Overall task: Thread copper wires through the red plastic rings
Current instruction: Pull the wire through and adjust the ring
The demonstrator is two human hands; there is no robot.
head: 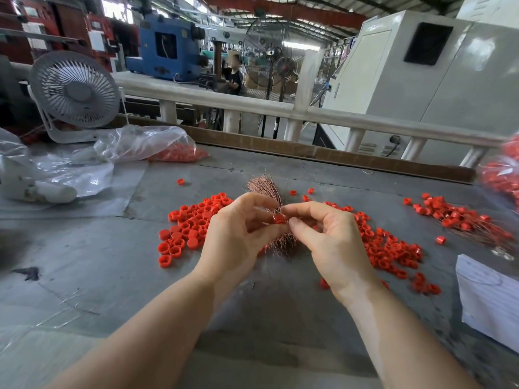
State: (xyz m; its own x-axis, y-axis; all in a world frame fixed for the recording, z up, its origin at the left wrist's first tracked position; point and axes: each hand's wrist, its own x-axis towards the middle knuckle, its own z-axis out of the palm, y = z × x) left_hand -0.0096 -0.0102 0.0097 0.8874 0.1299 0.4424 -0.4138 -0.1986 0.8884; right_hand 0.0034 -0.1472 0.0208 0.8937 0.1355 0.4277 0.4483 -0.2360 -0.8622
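Note:
My left hand [238, 234] pinches a small red plastic ring [279, 219] between thumb and fingers, just above the table's middle. My right hand [325, 234] meets it from the right, its thumb and forefinger pinched at the ring; a wire between them is too thin to make out. Under both hands lies a bundle of thin copper wires [264, 185], fanned out at its far end. Loose red rings are heaped to the left [191, 223] and to the right [390, 251] of the hands.
Rings threaded on wires lie at the far right [460, 217]. A clear plastic bag of red rings [174, 151] and a white desk fan [74, 89] stand at the back left. White paper [488, 299] lies at the right edge. The grey table [112, 276] ends at a brown rail.

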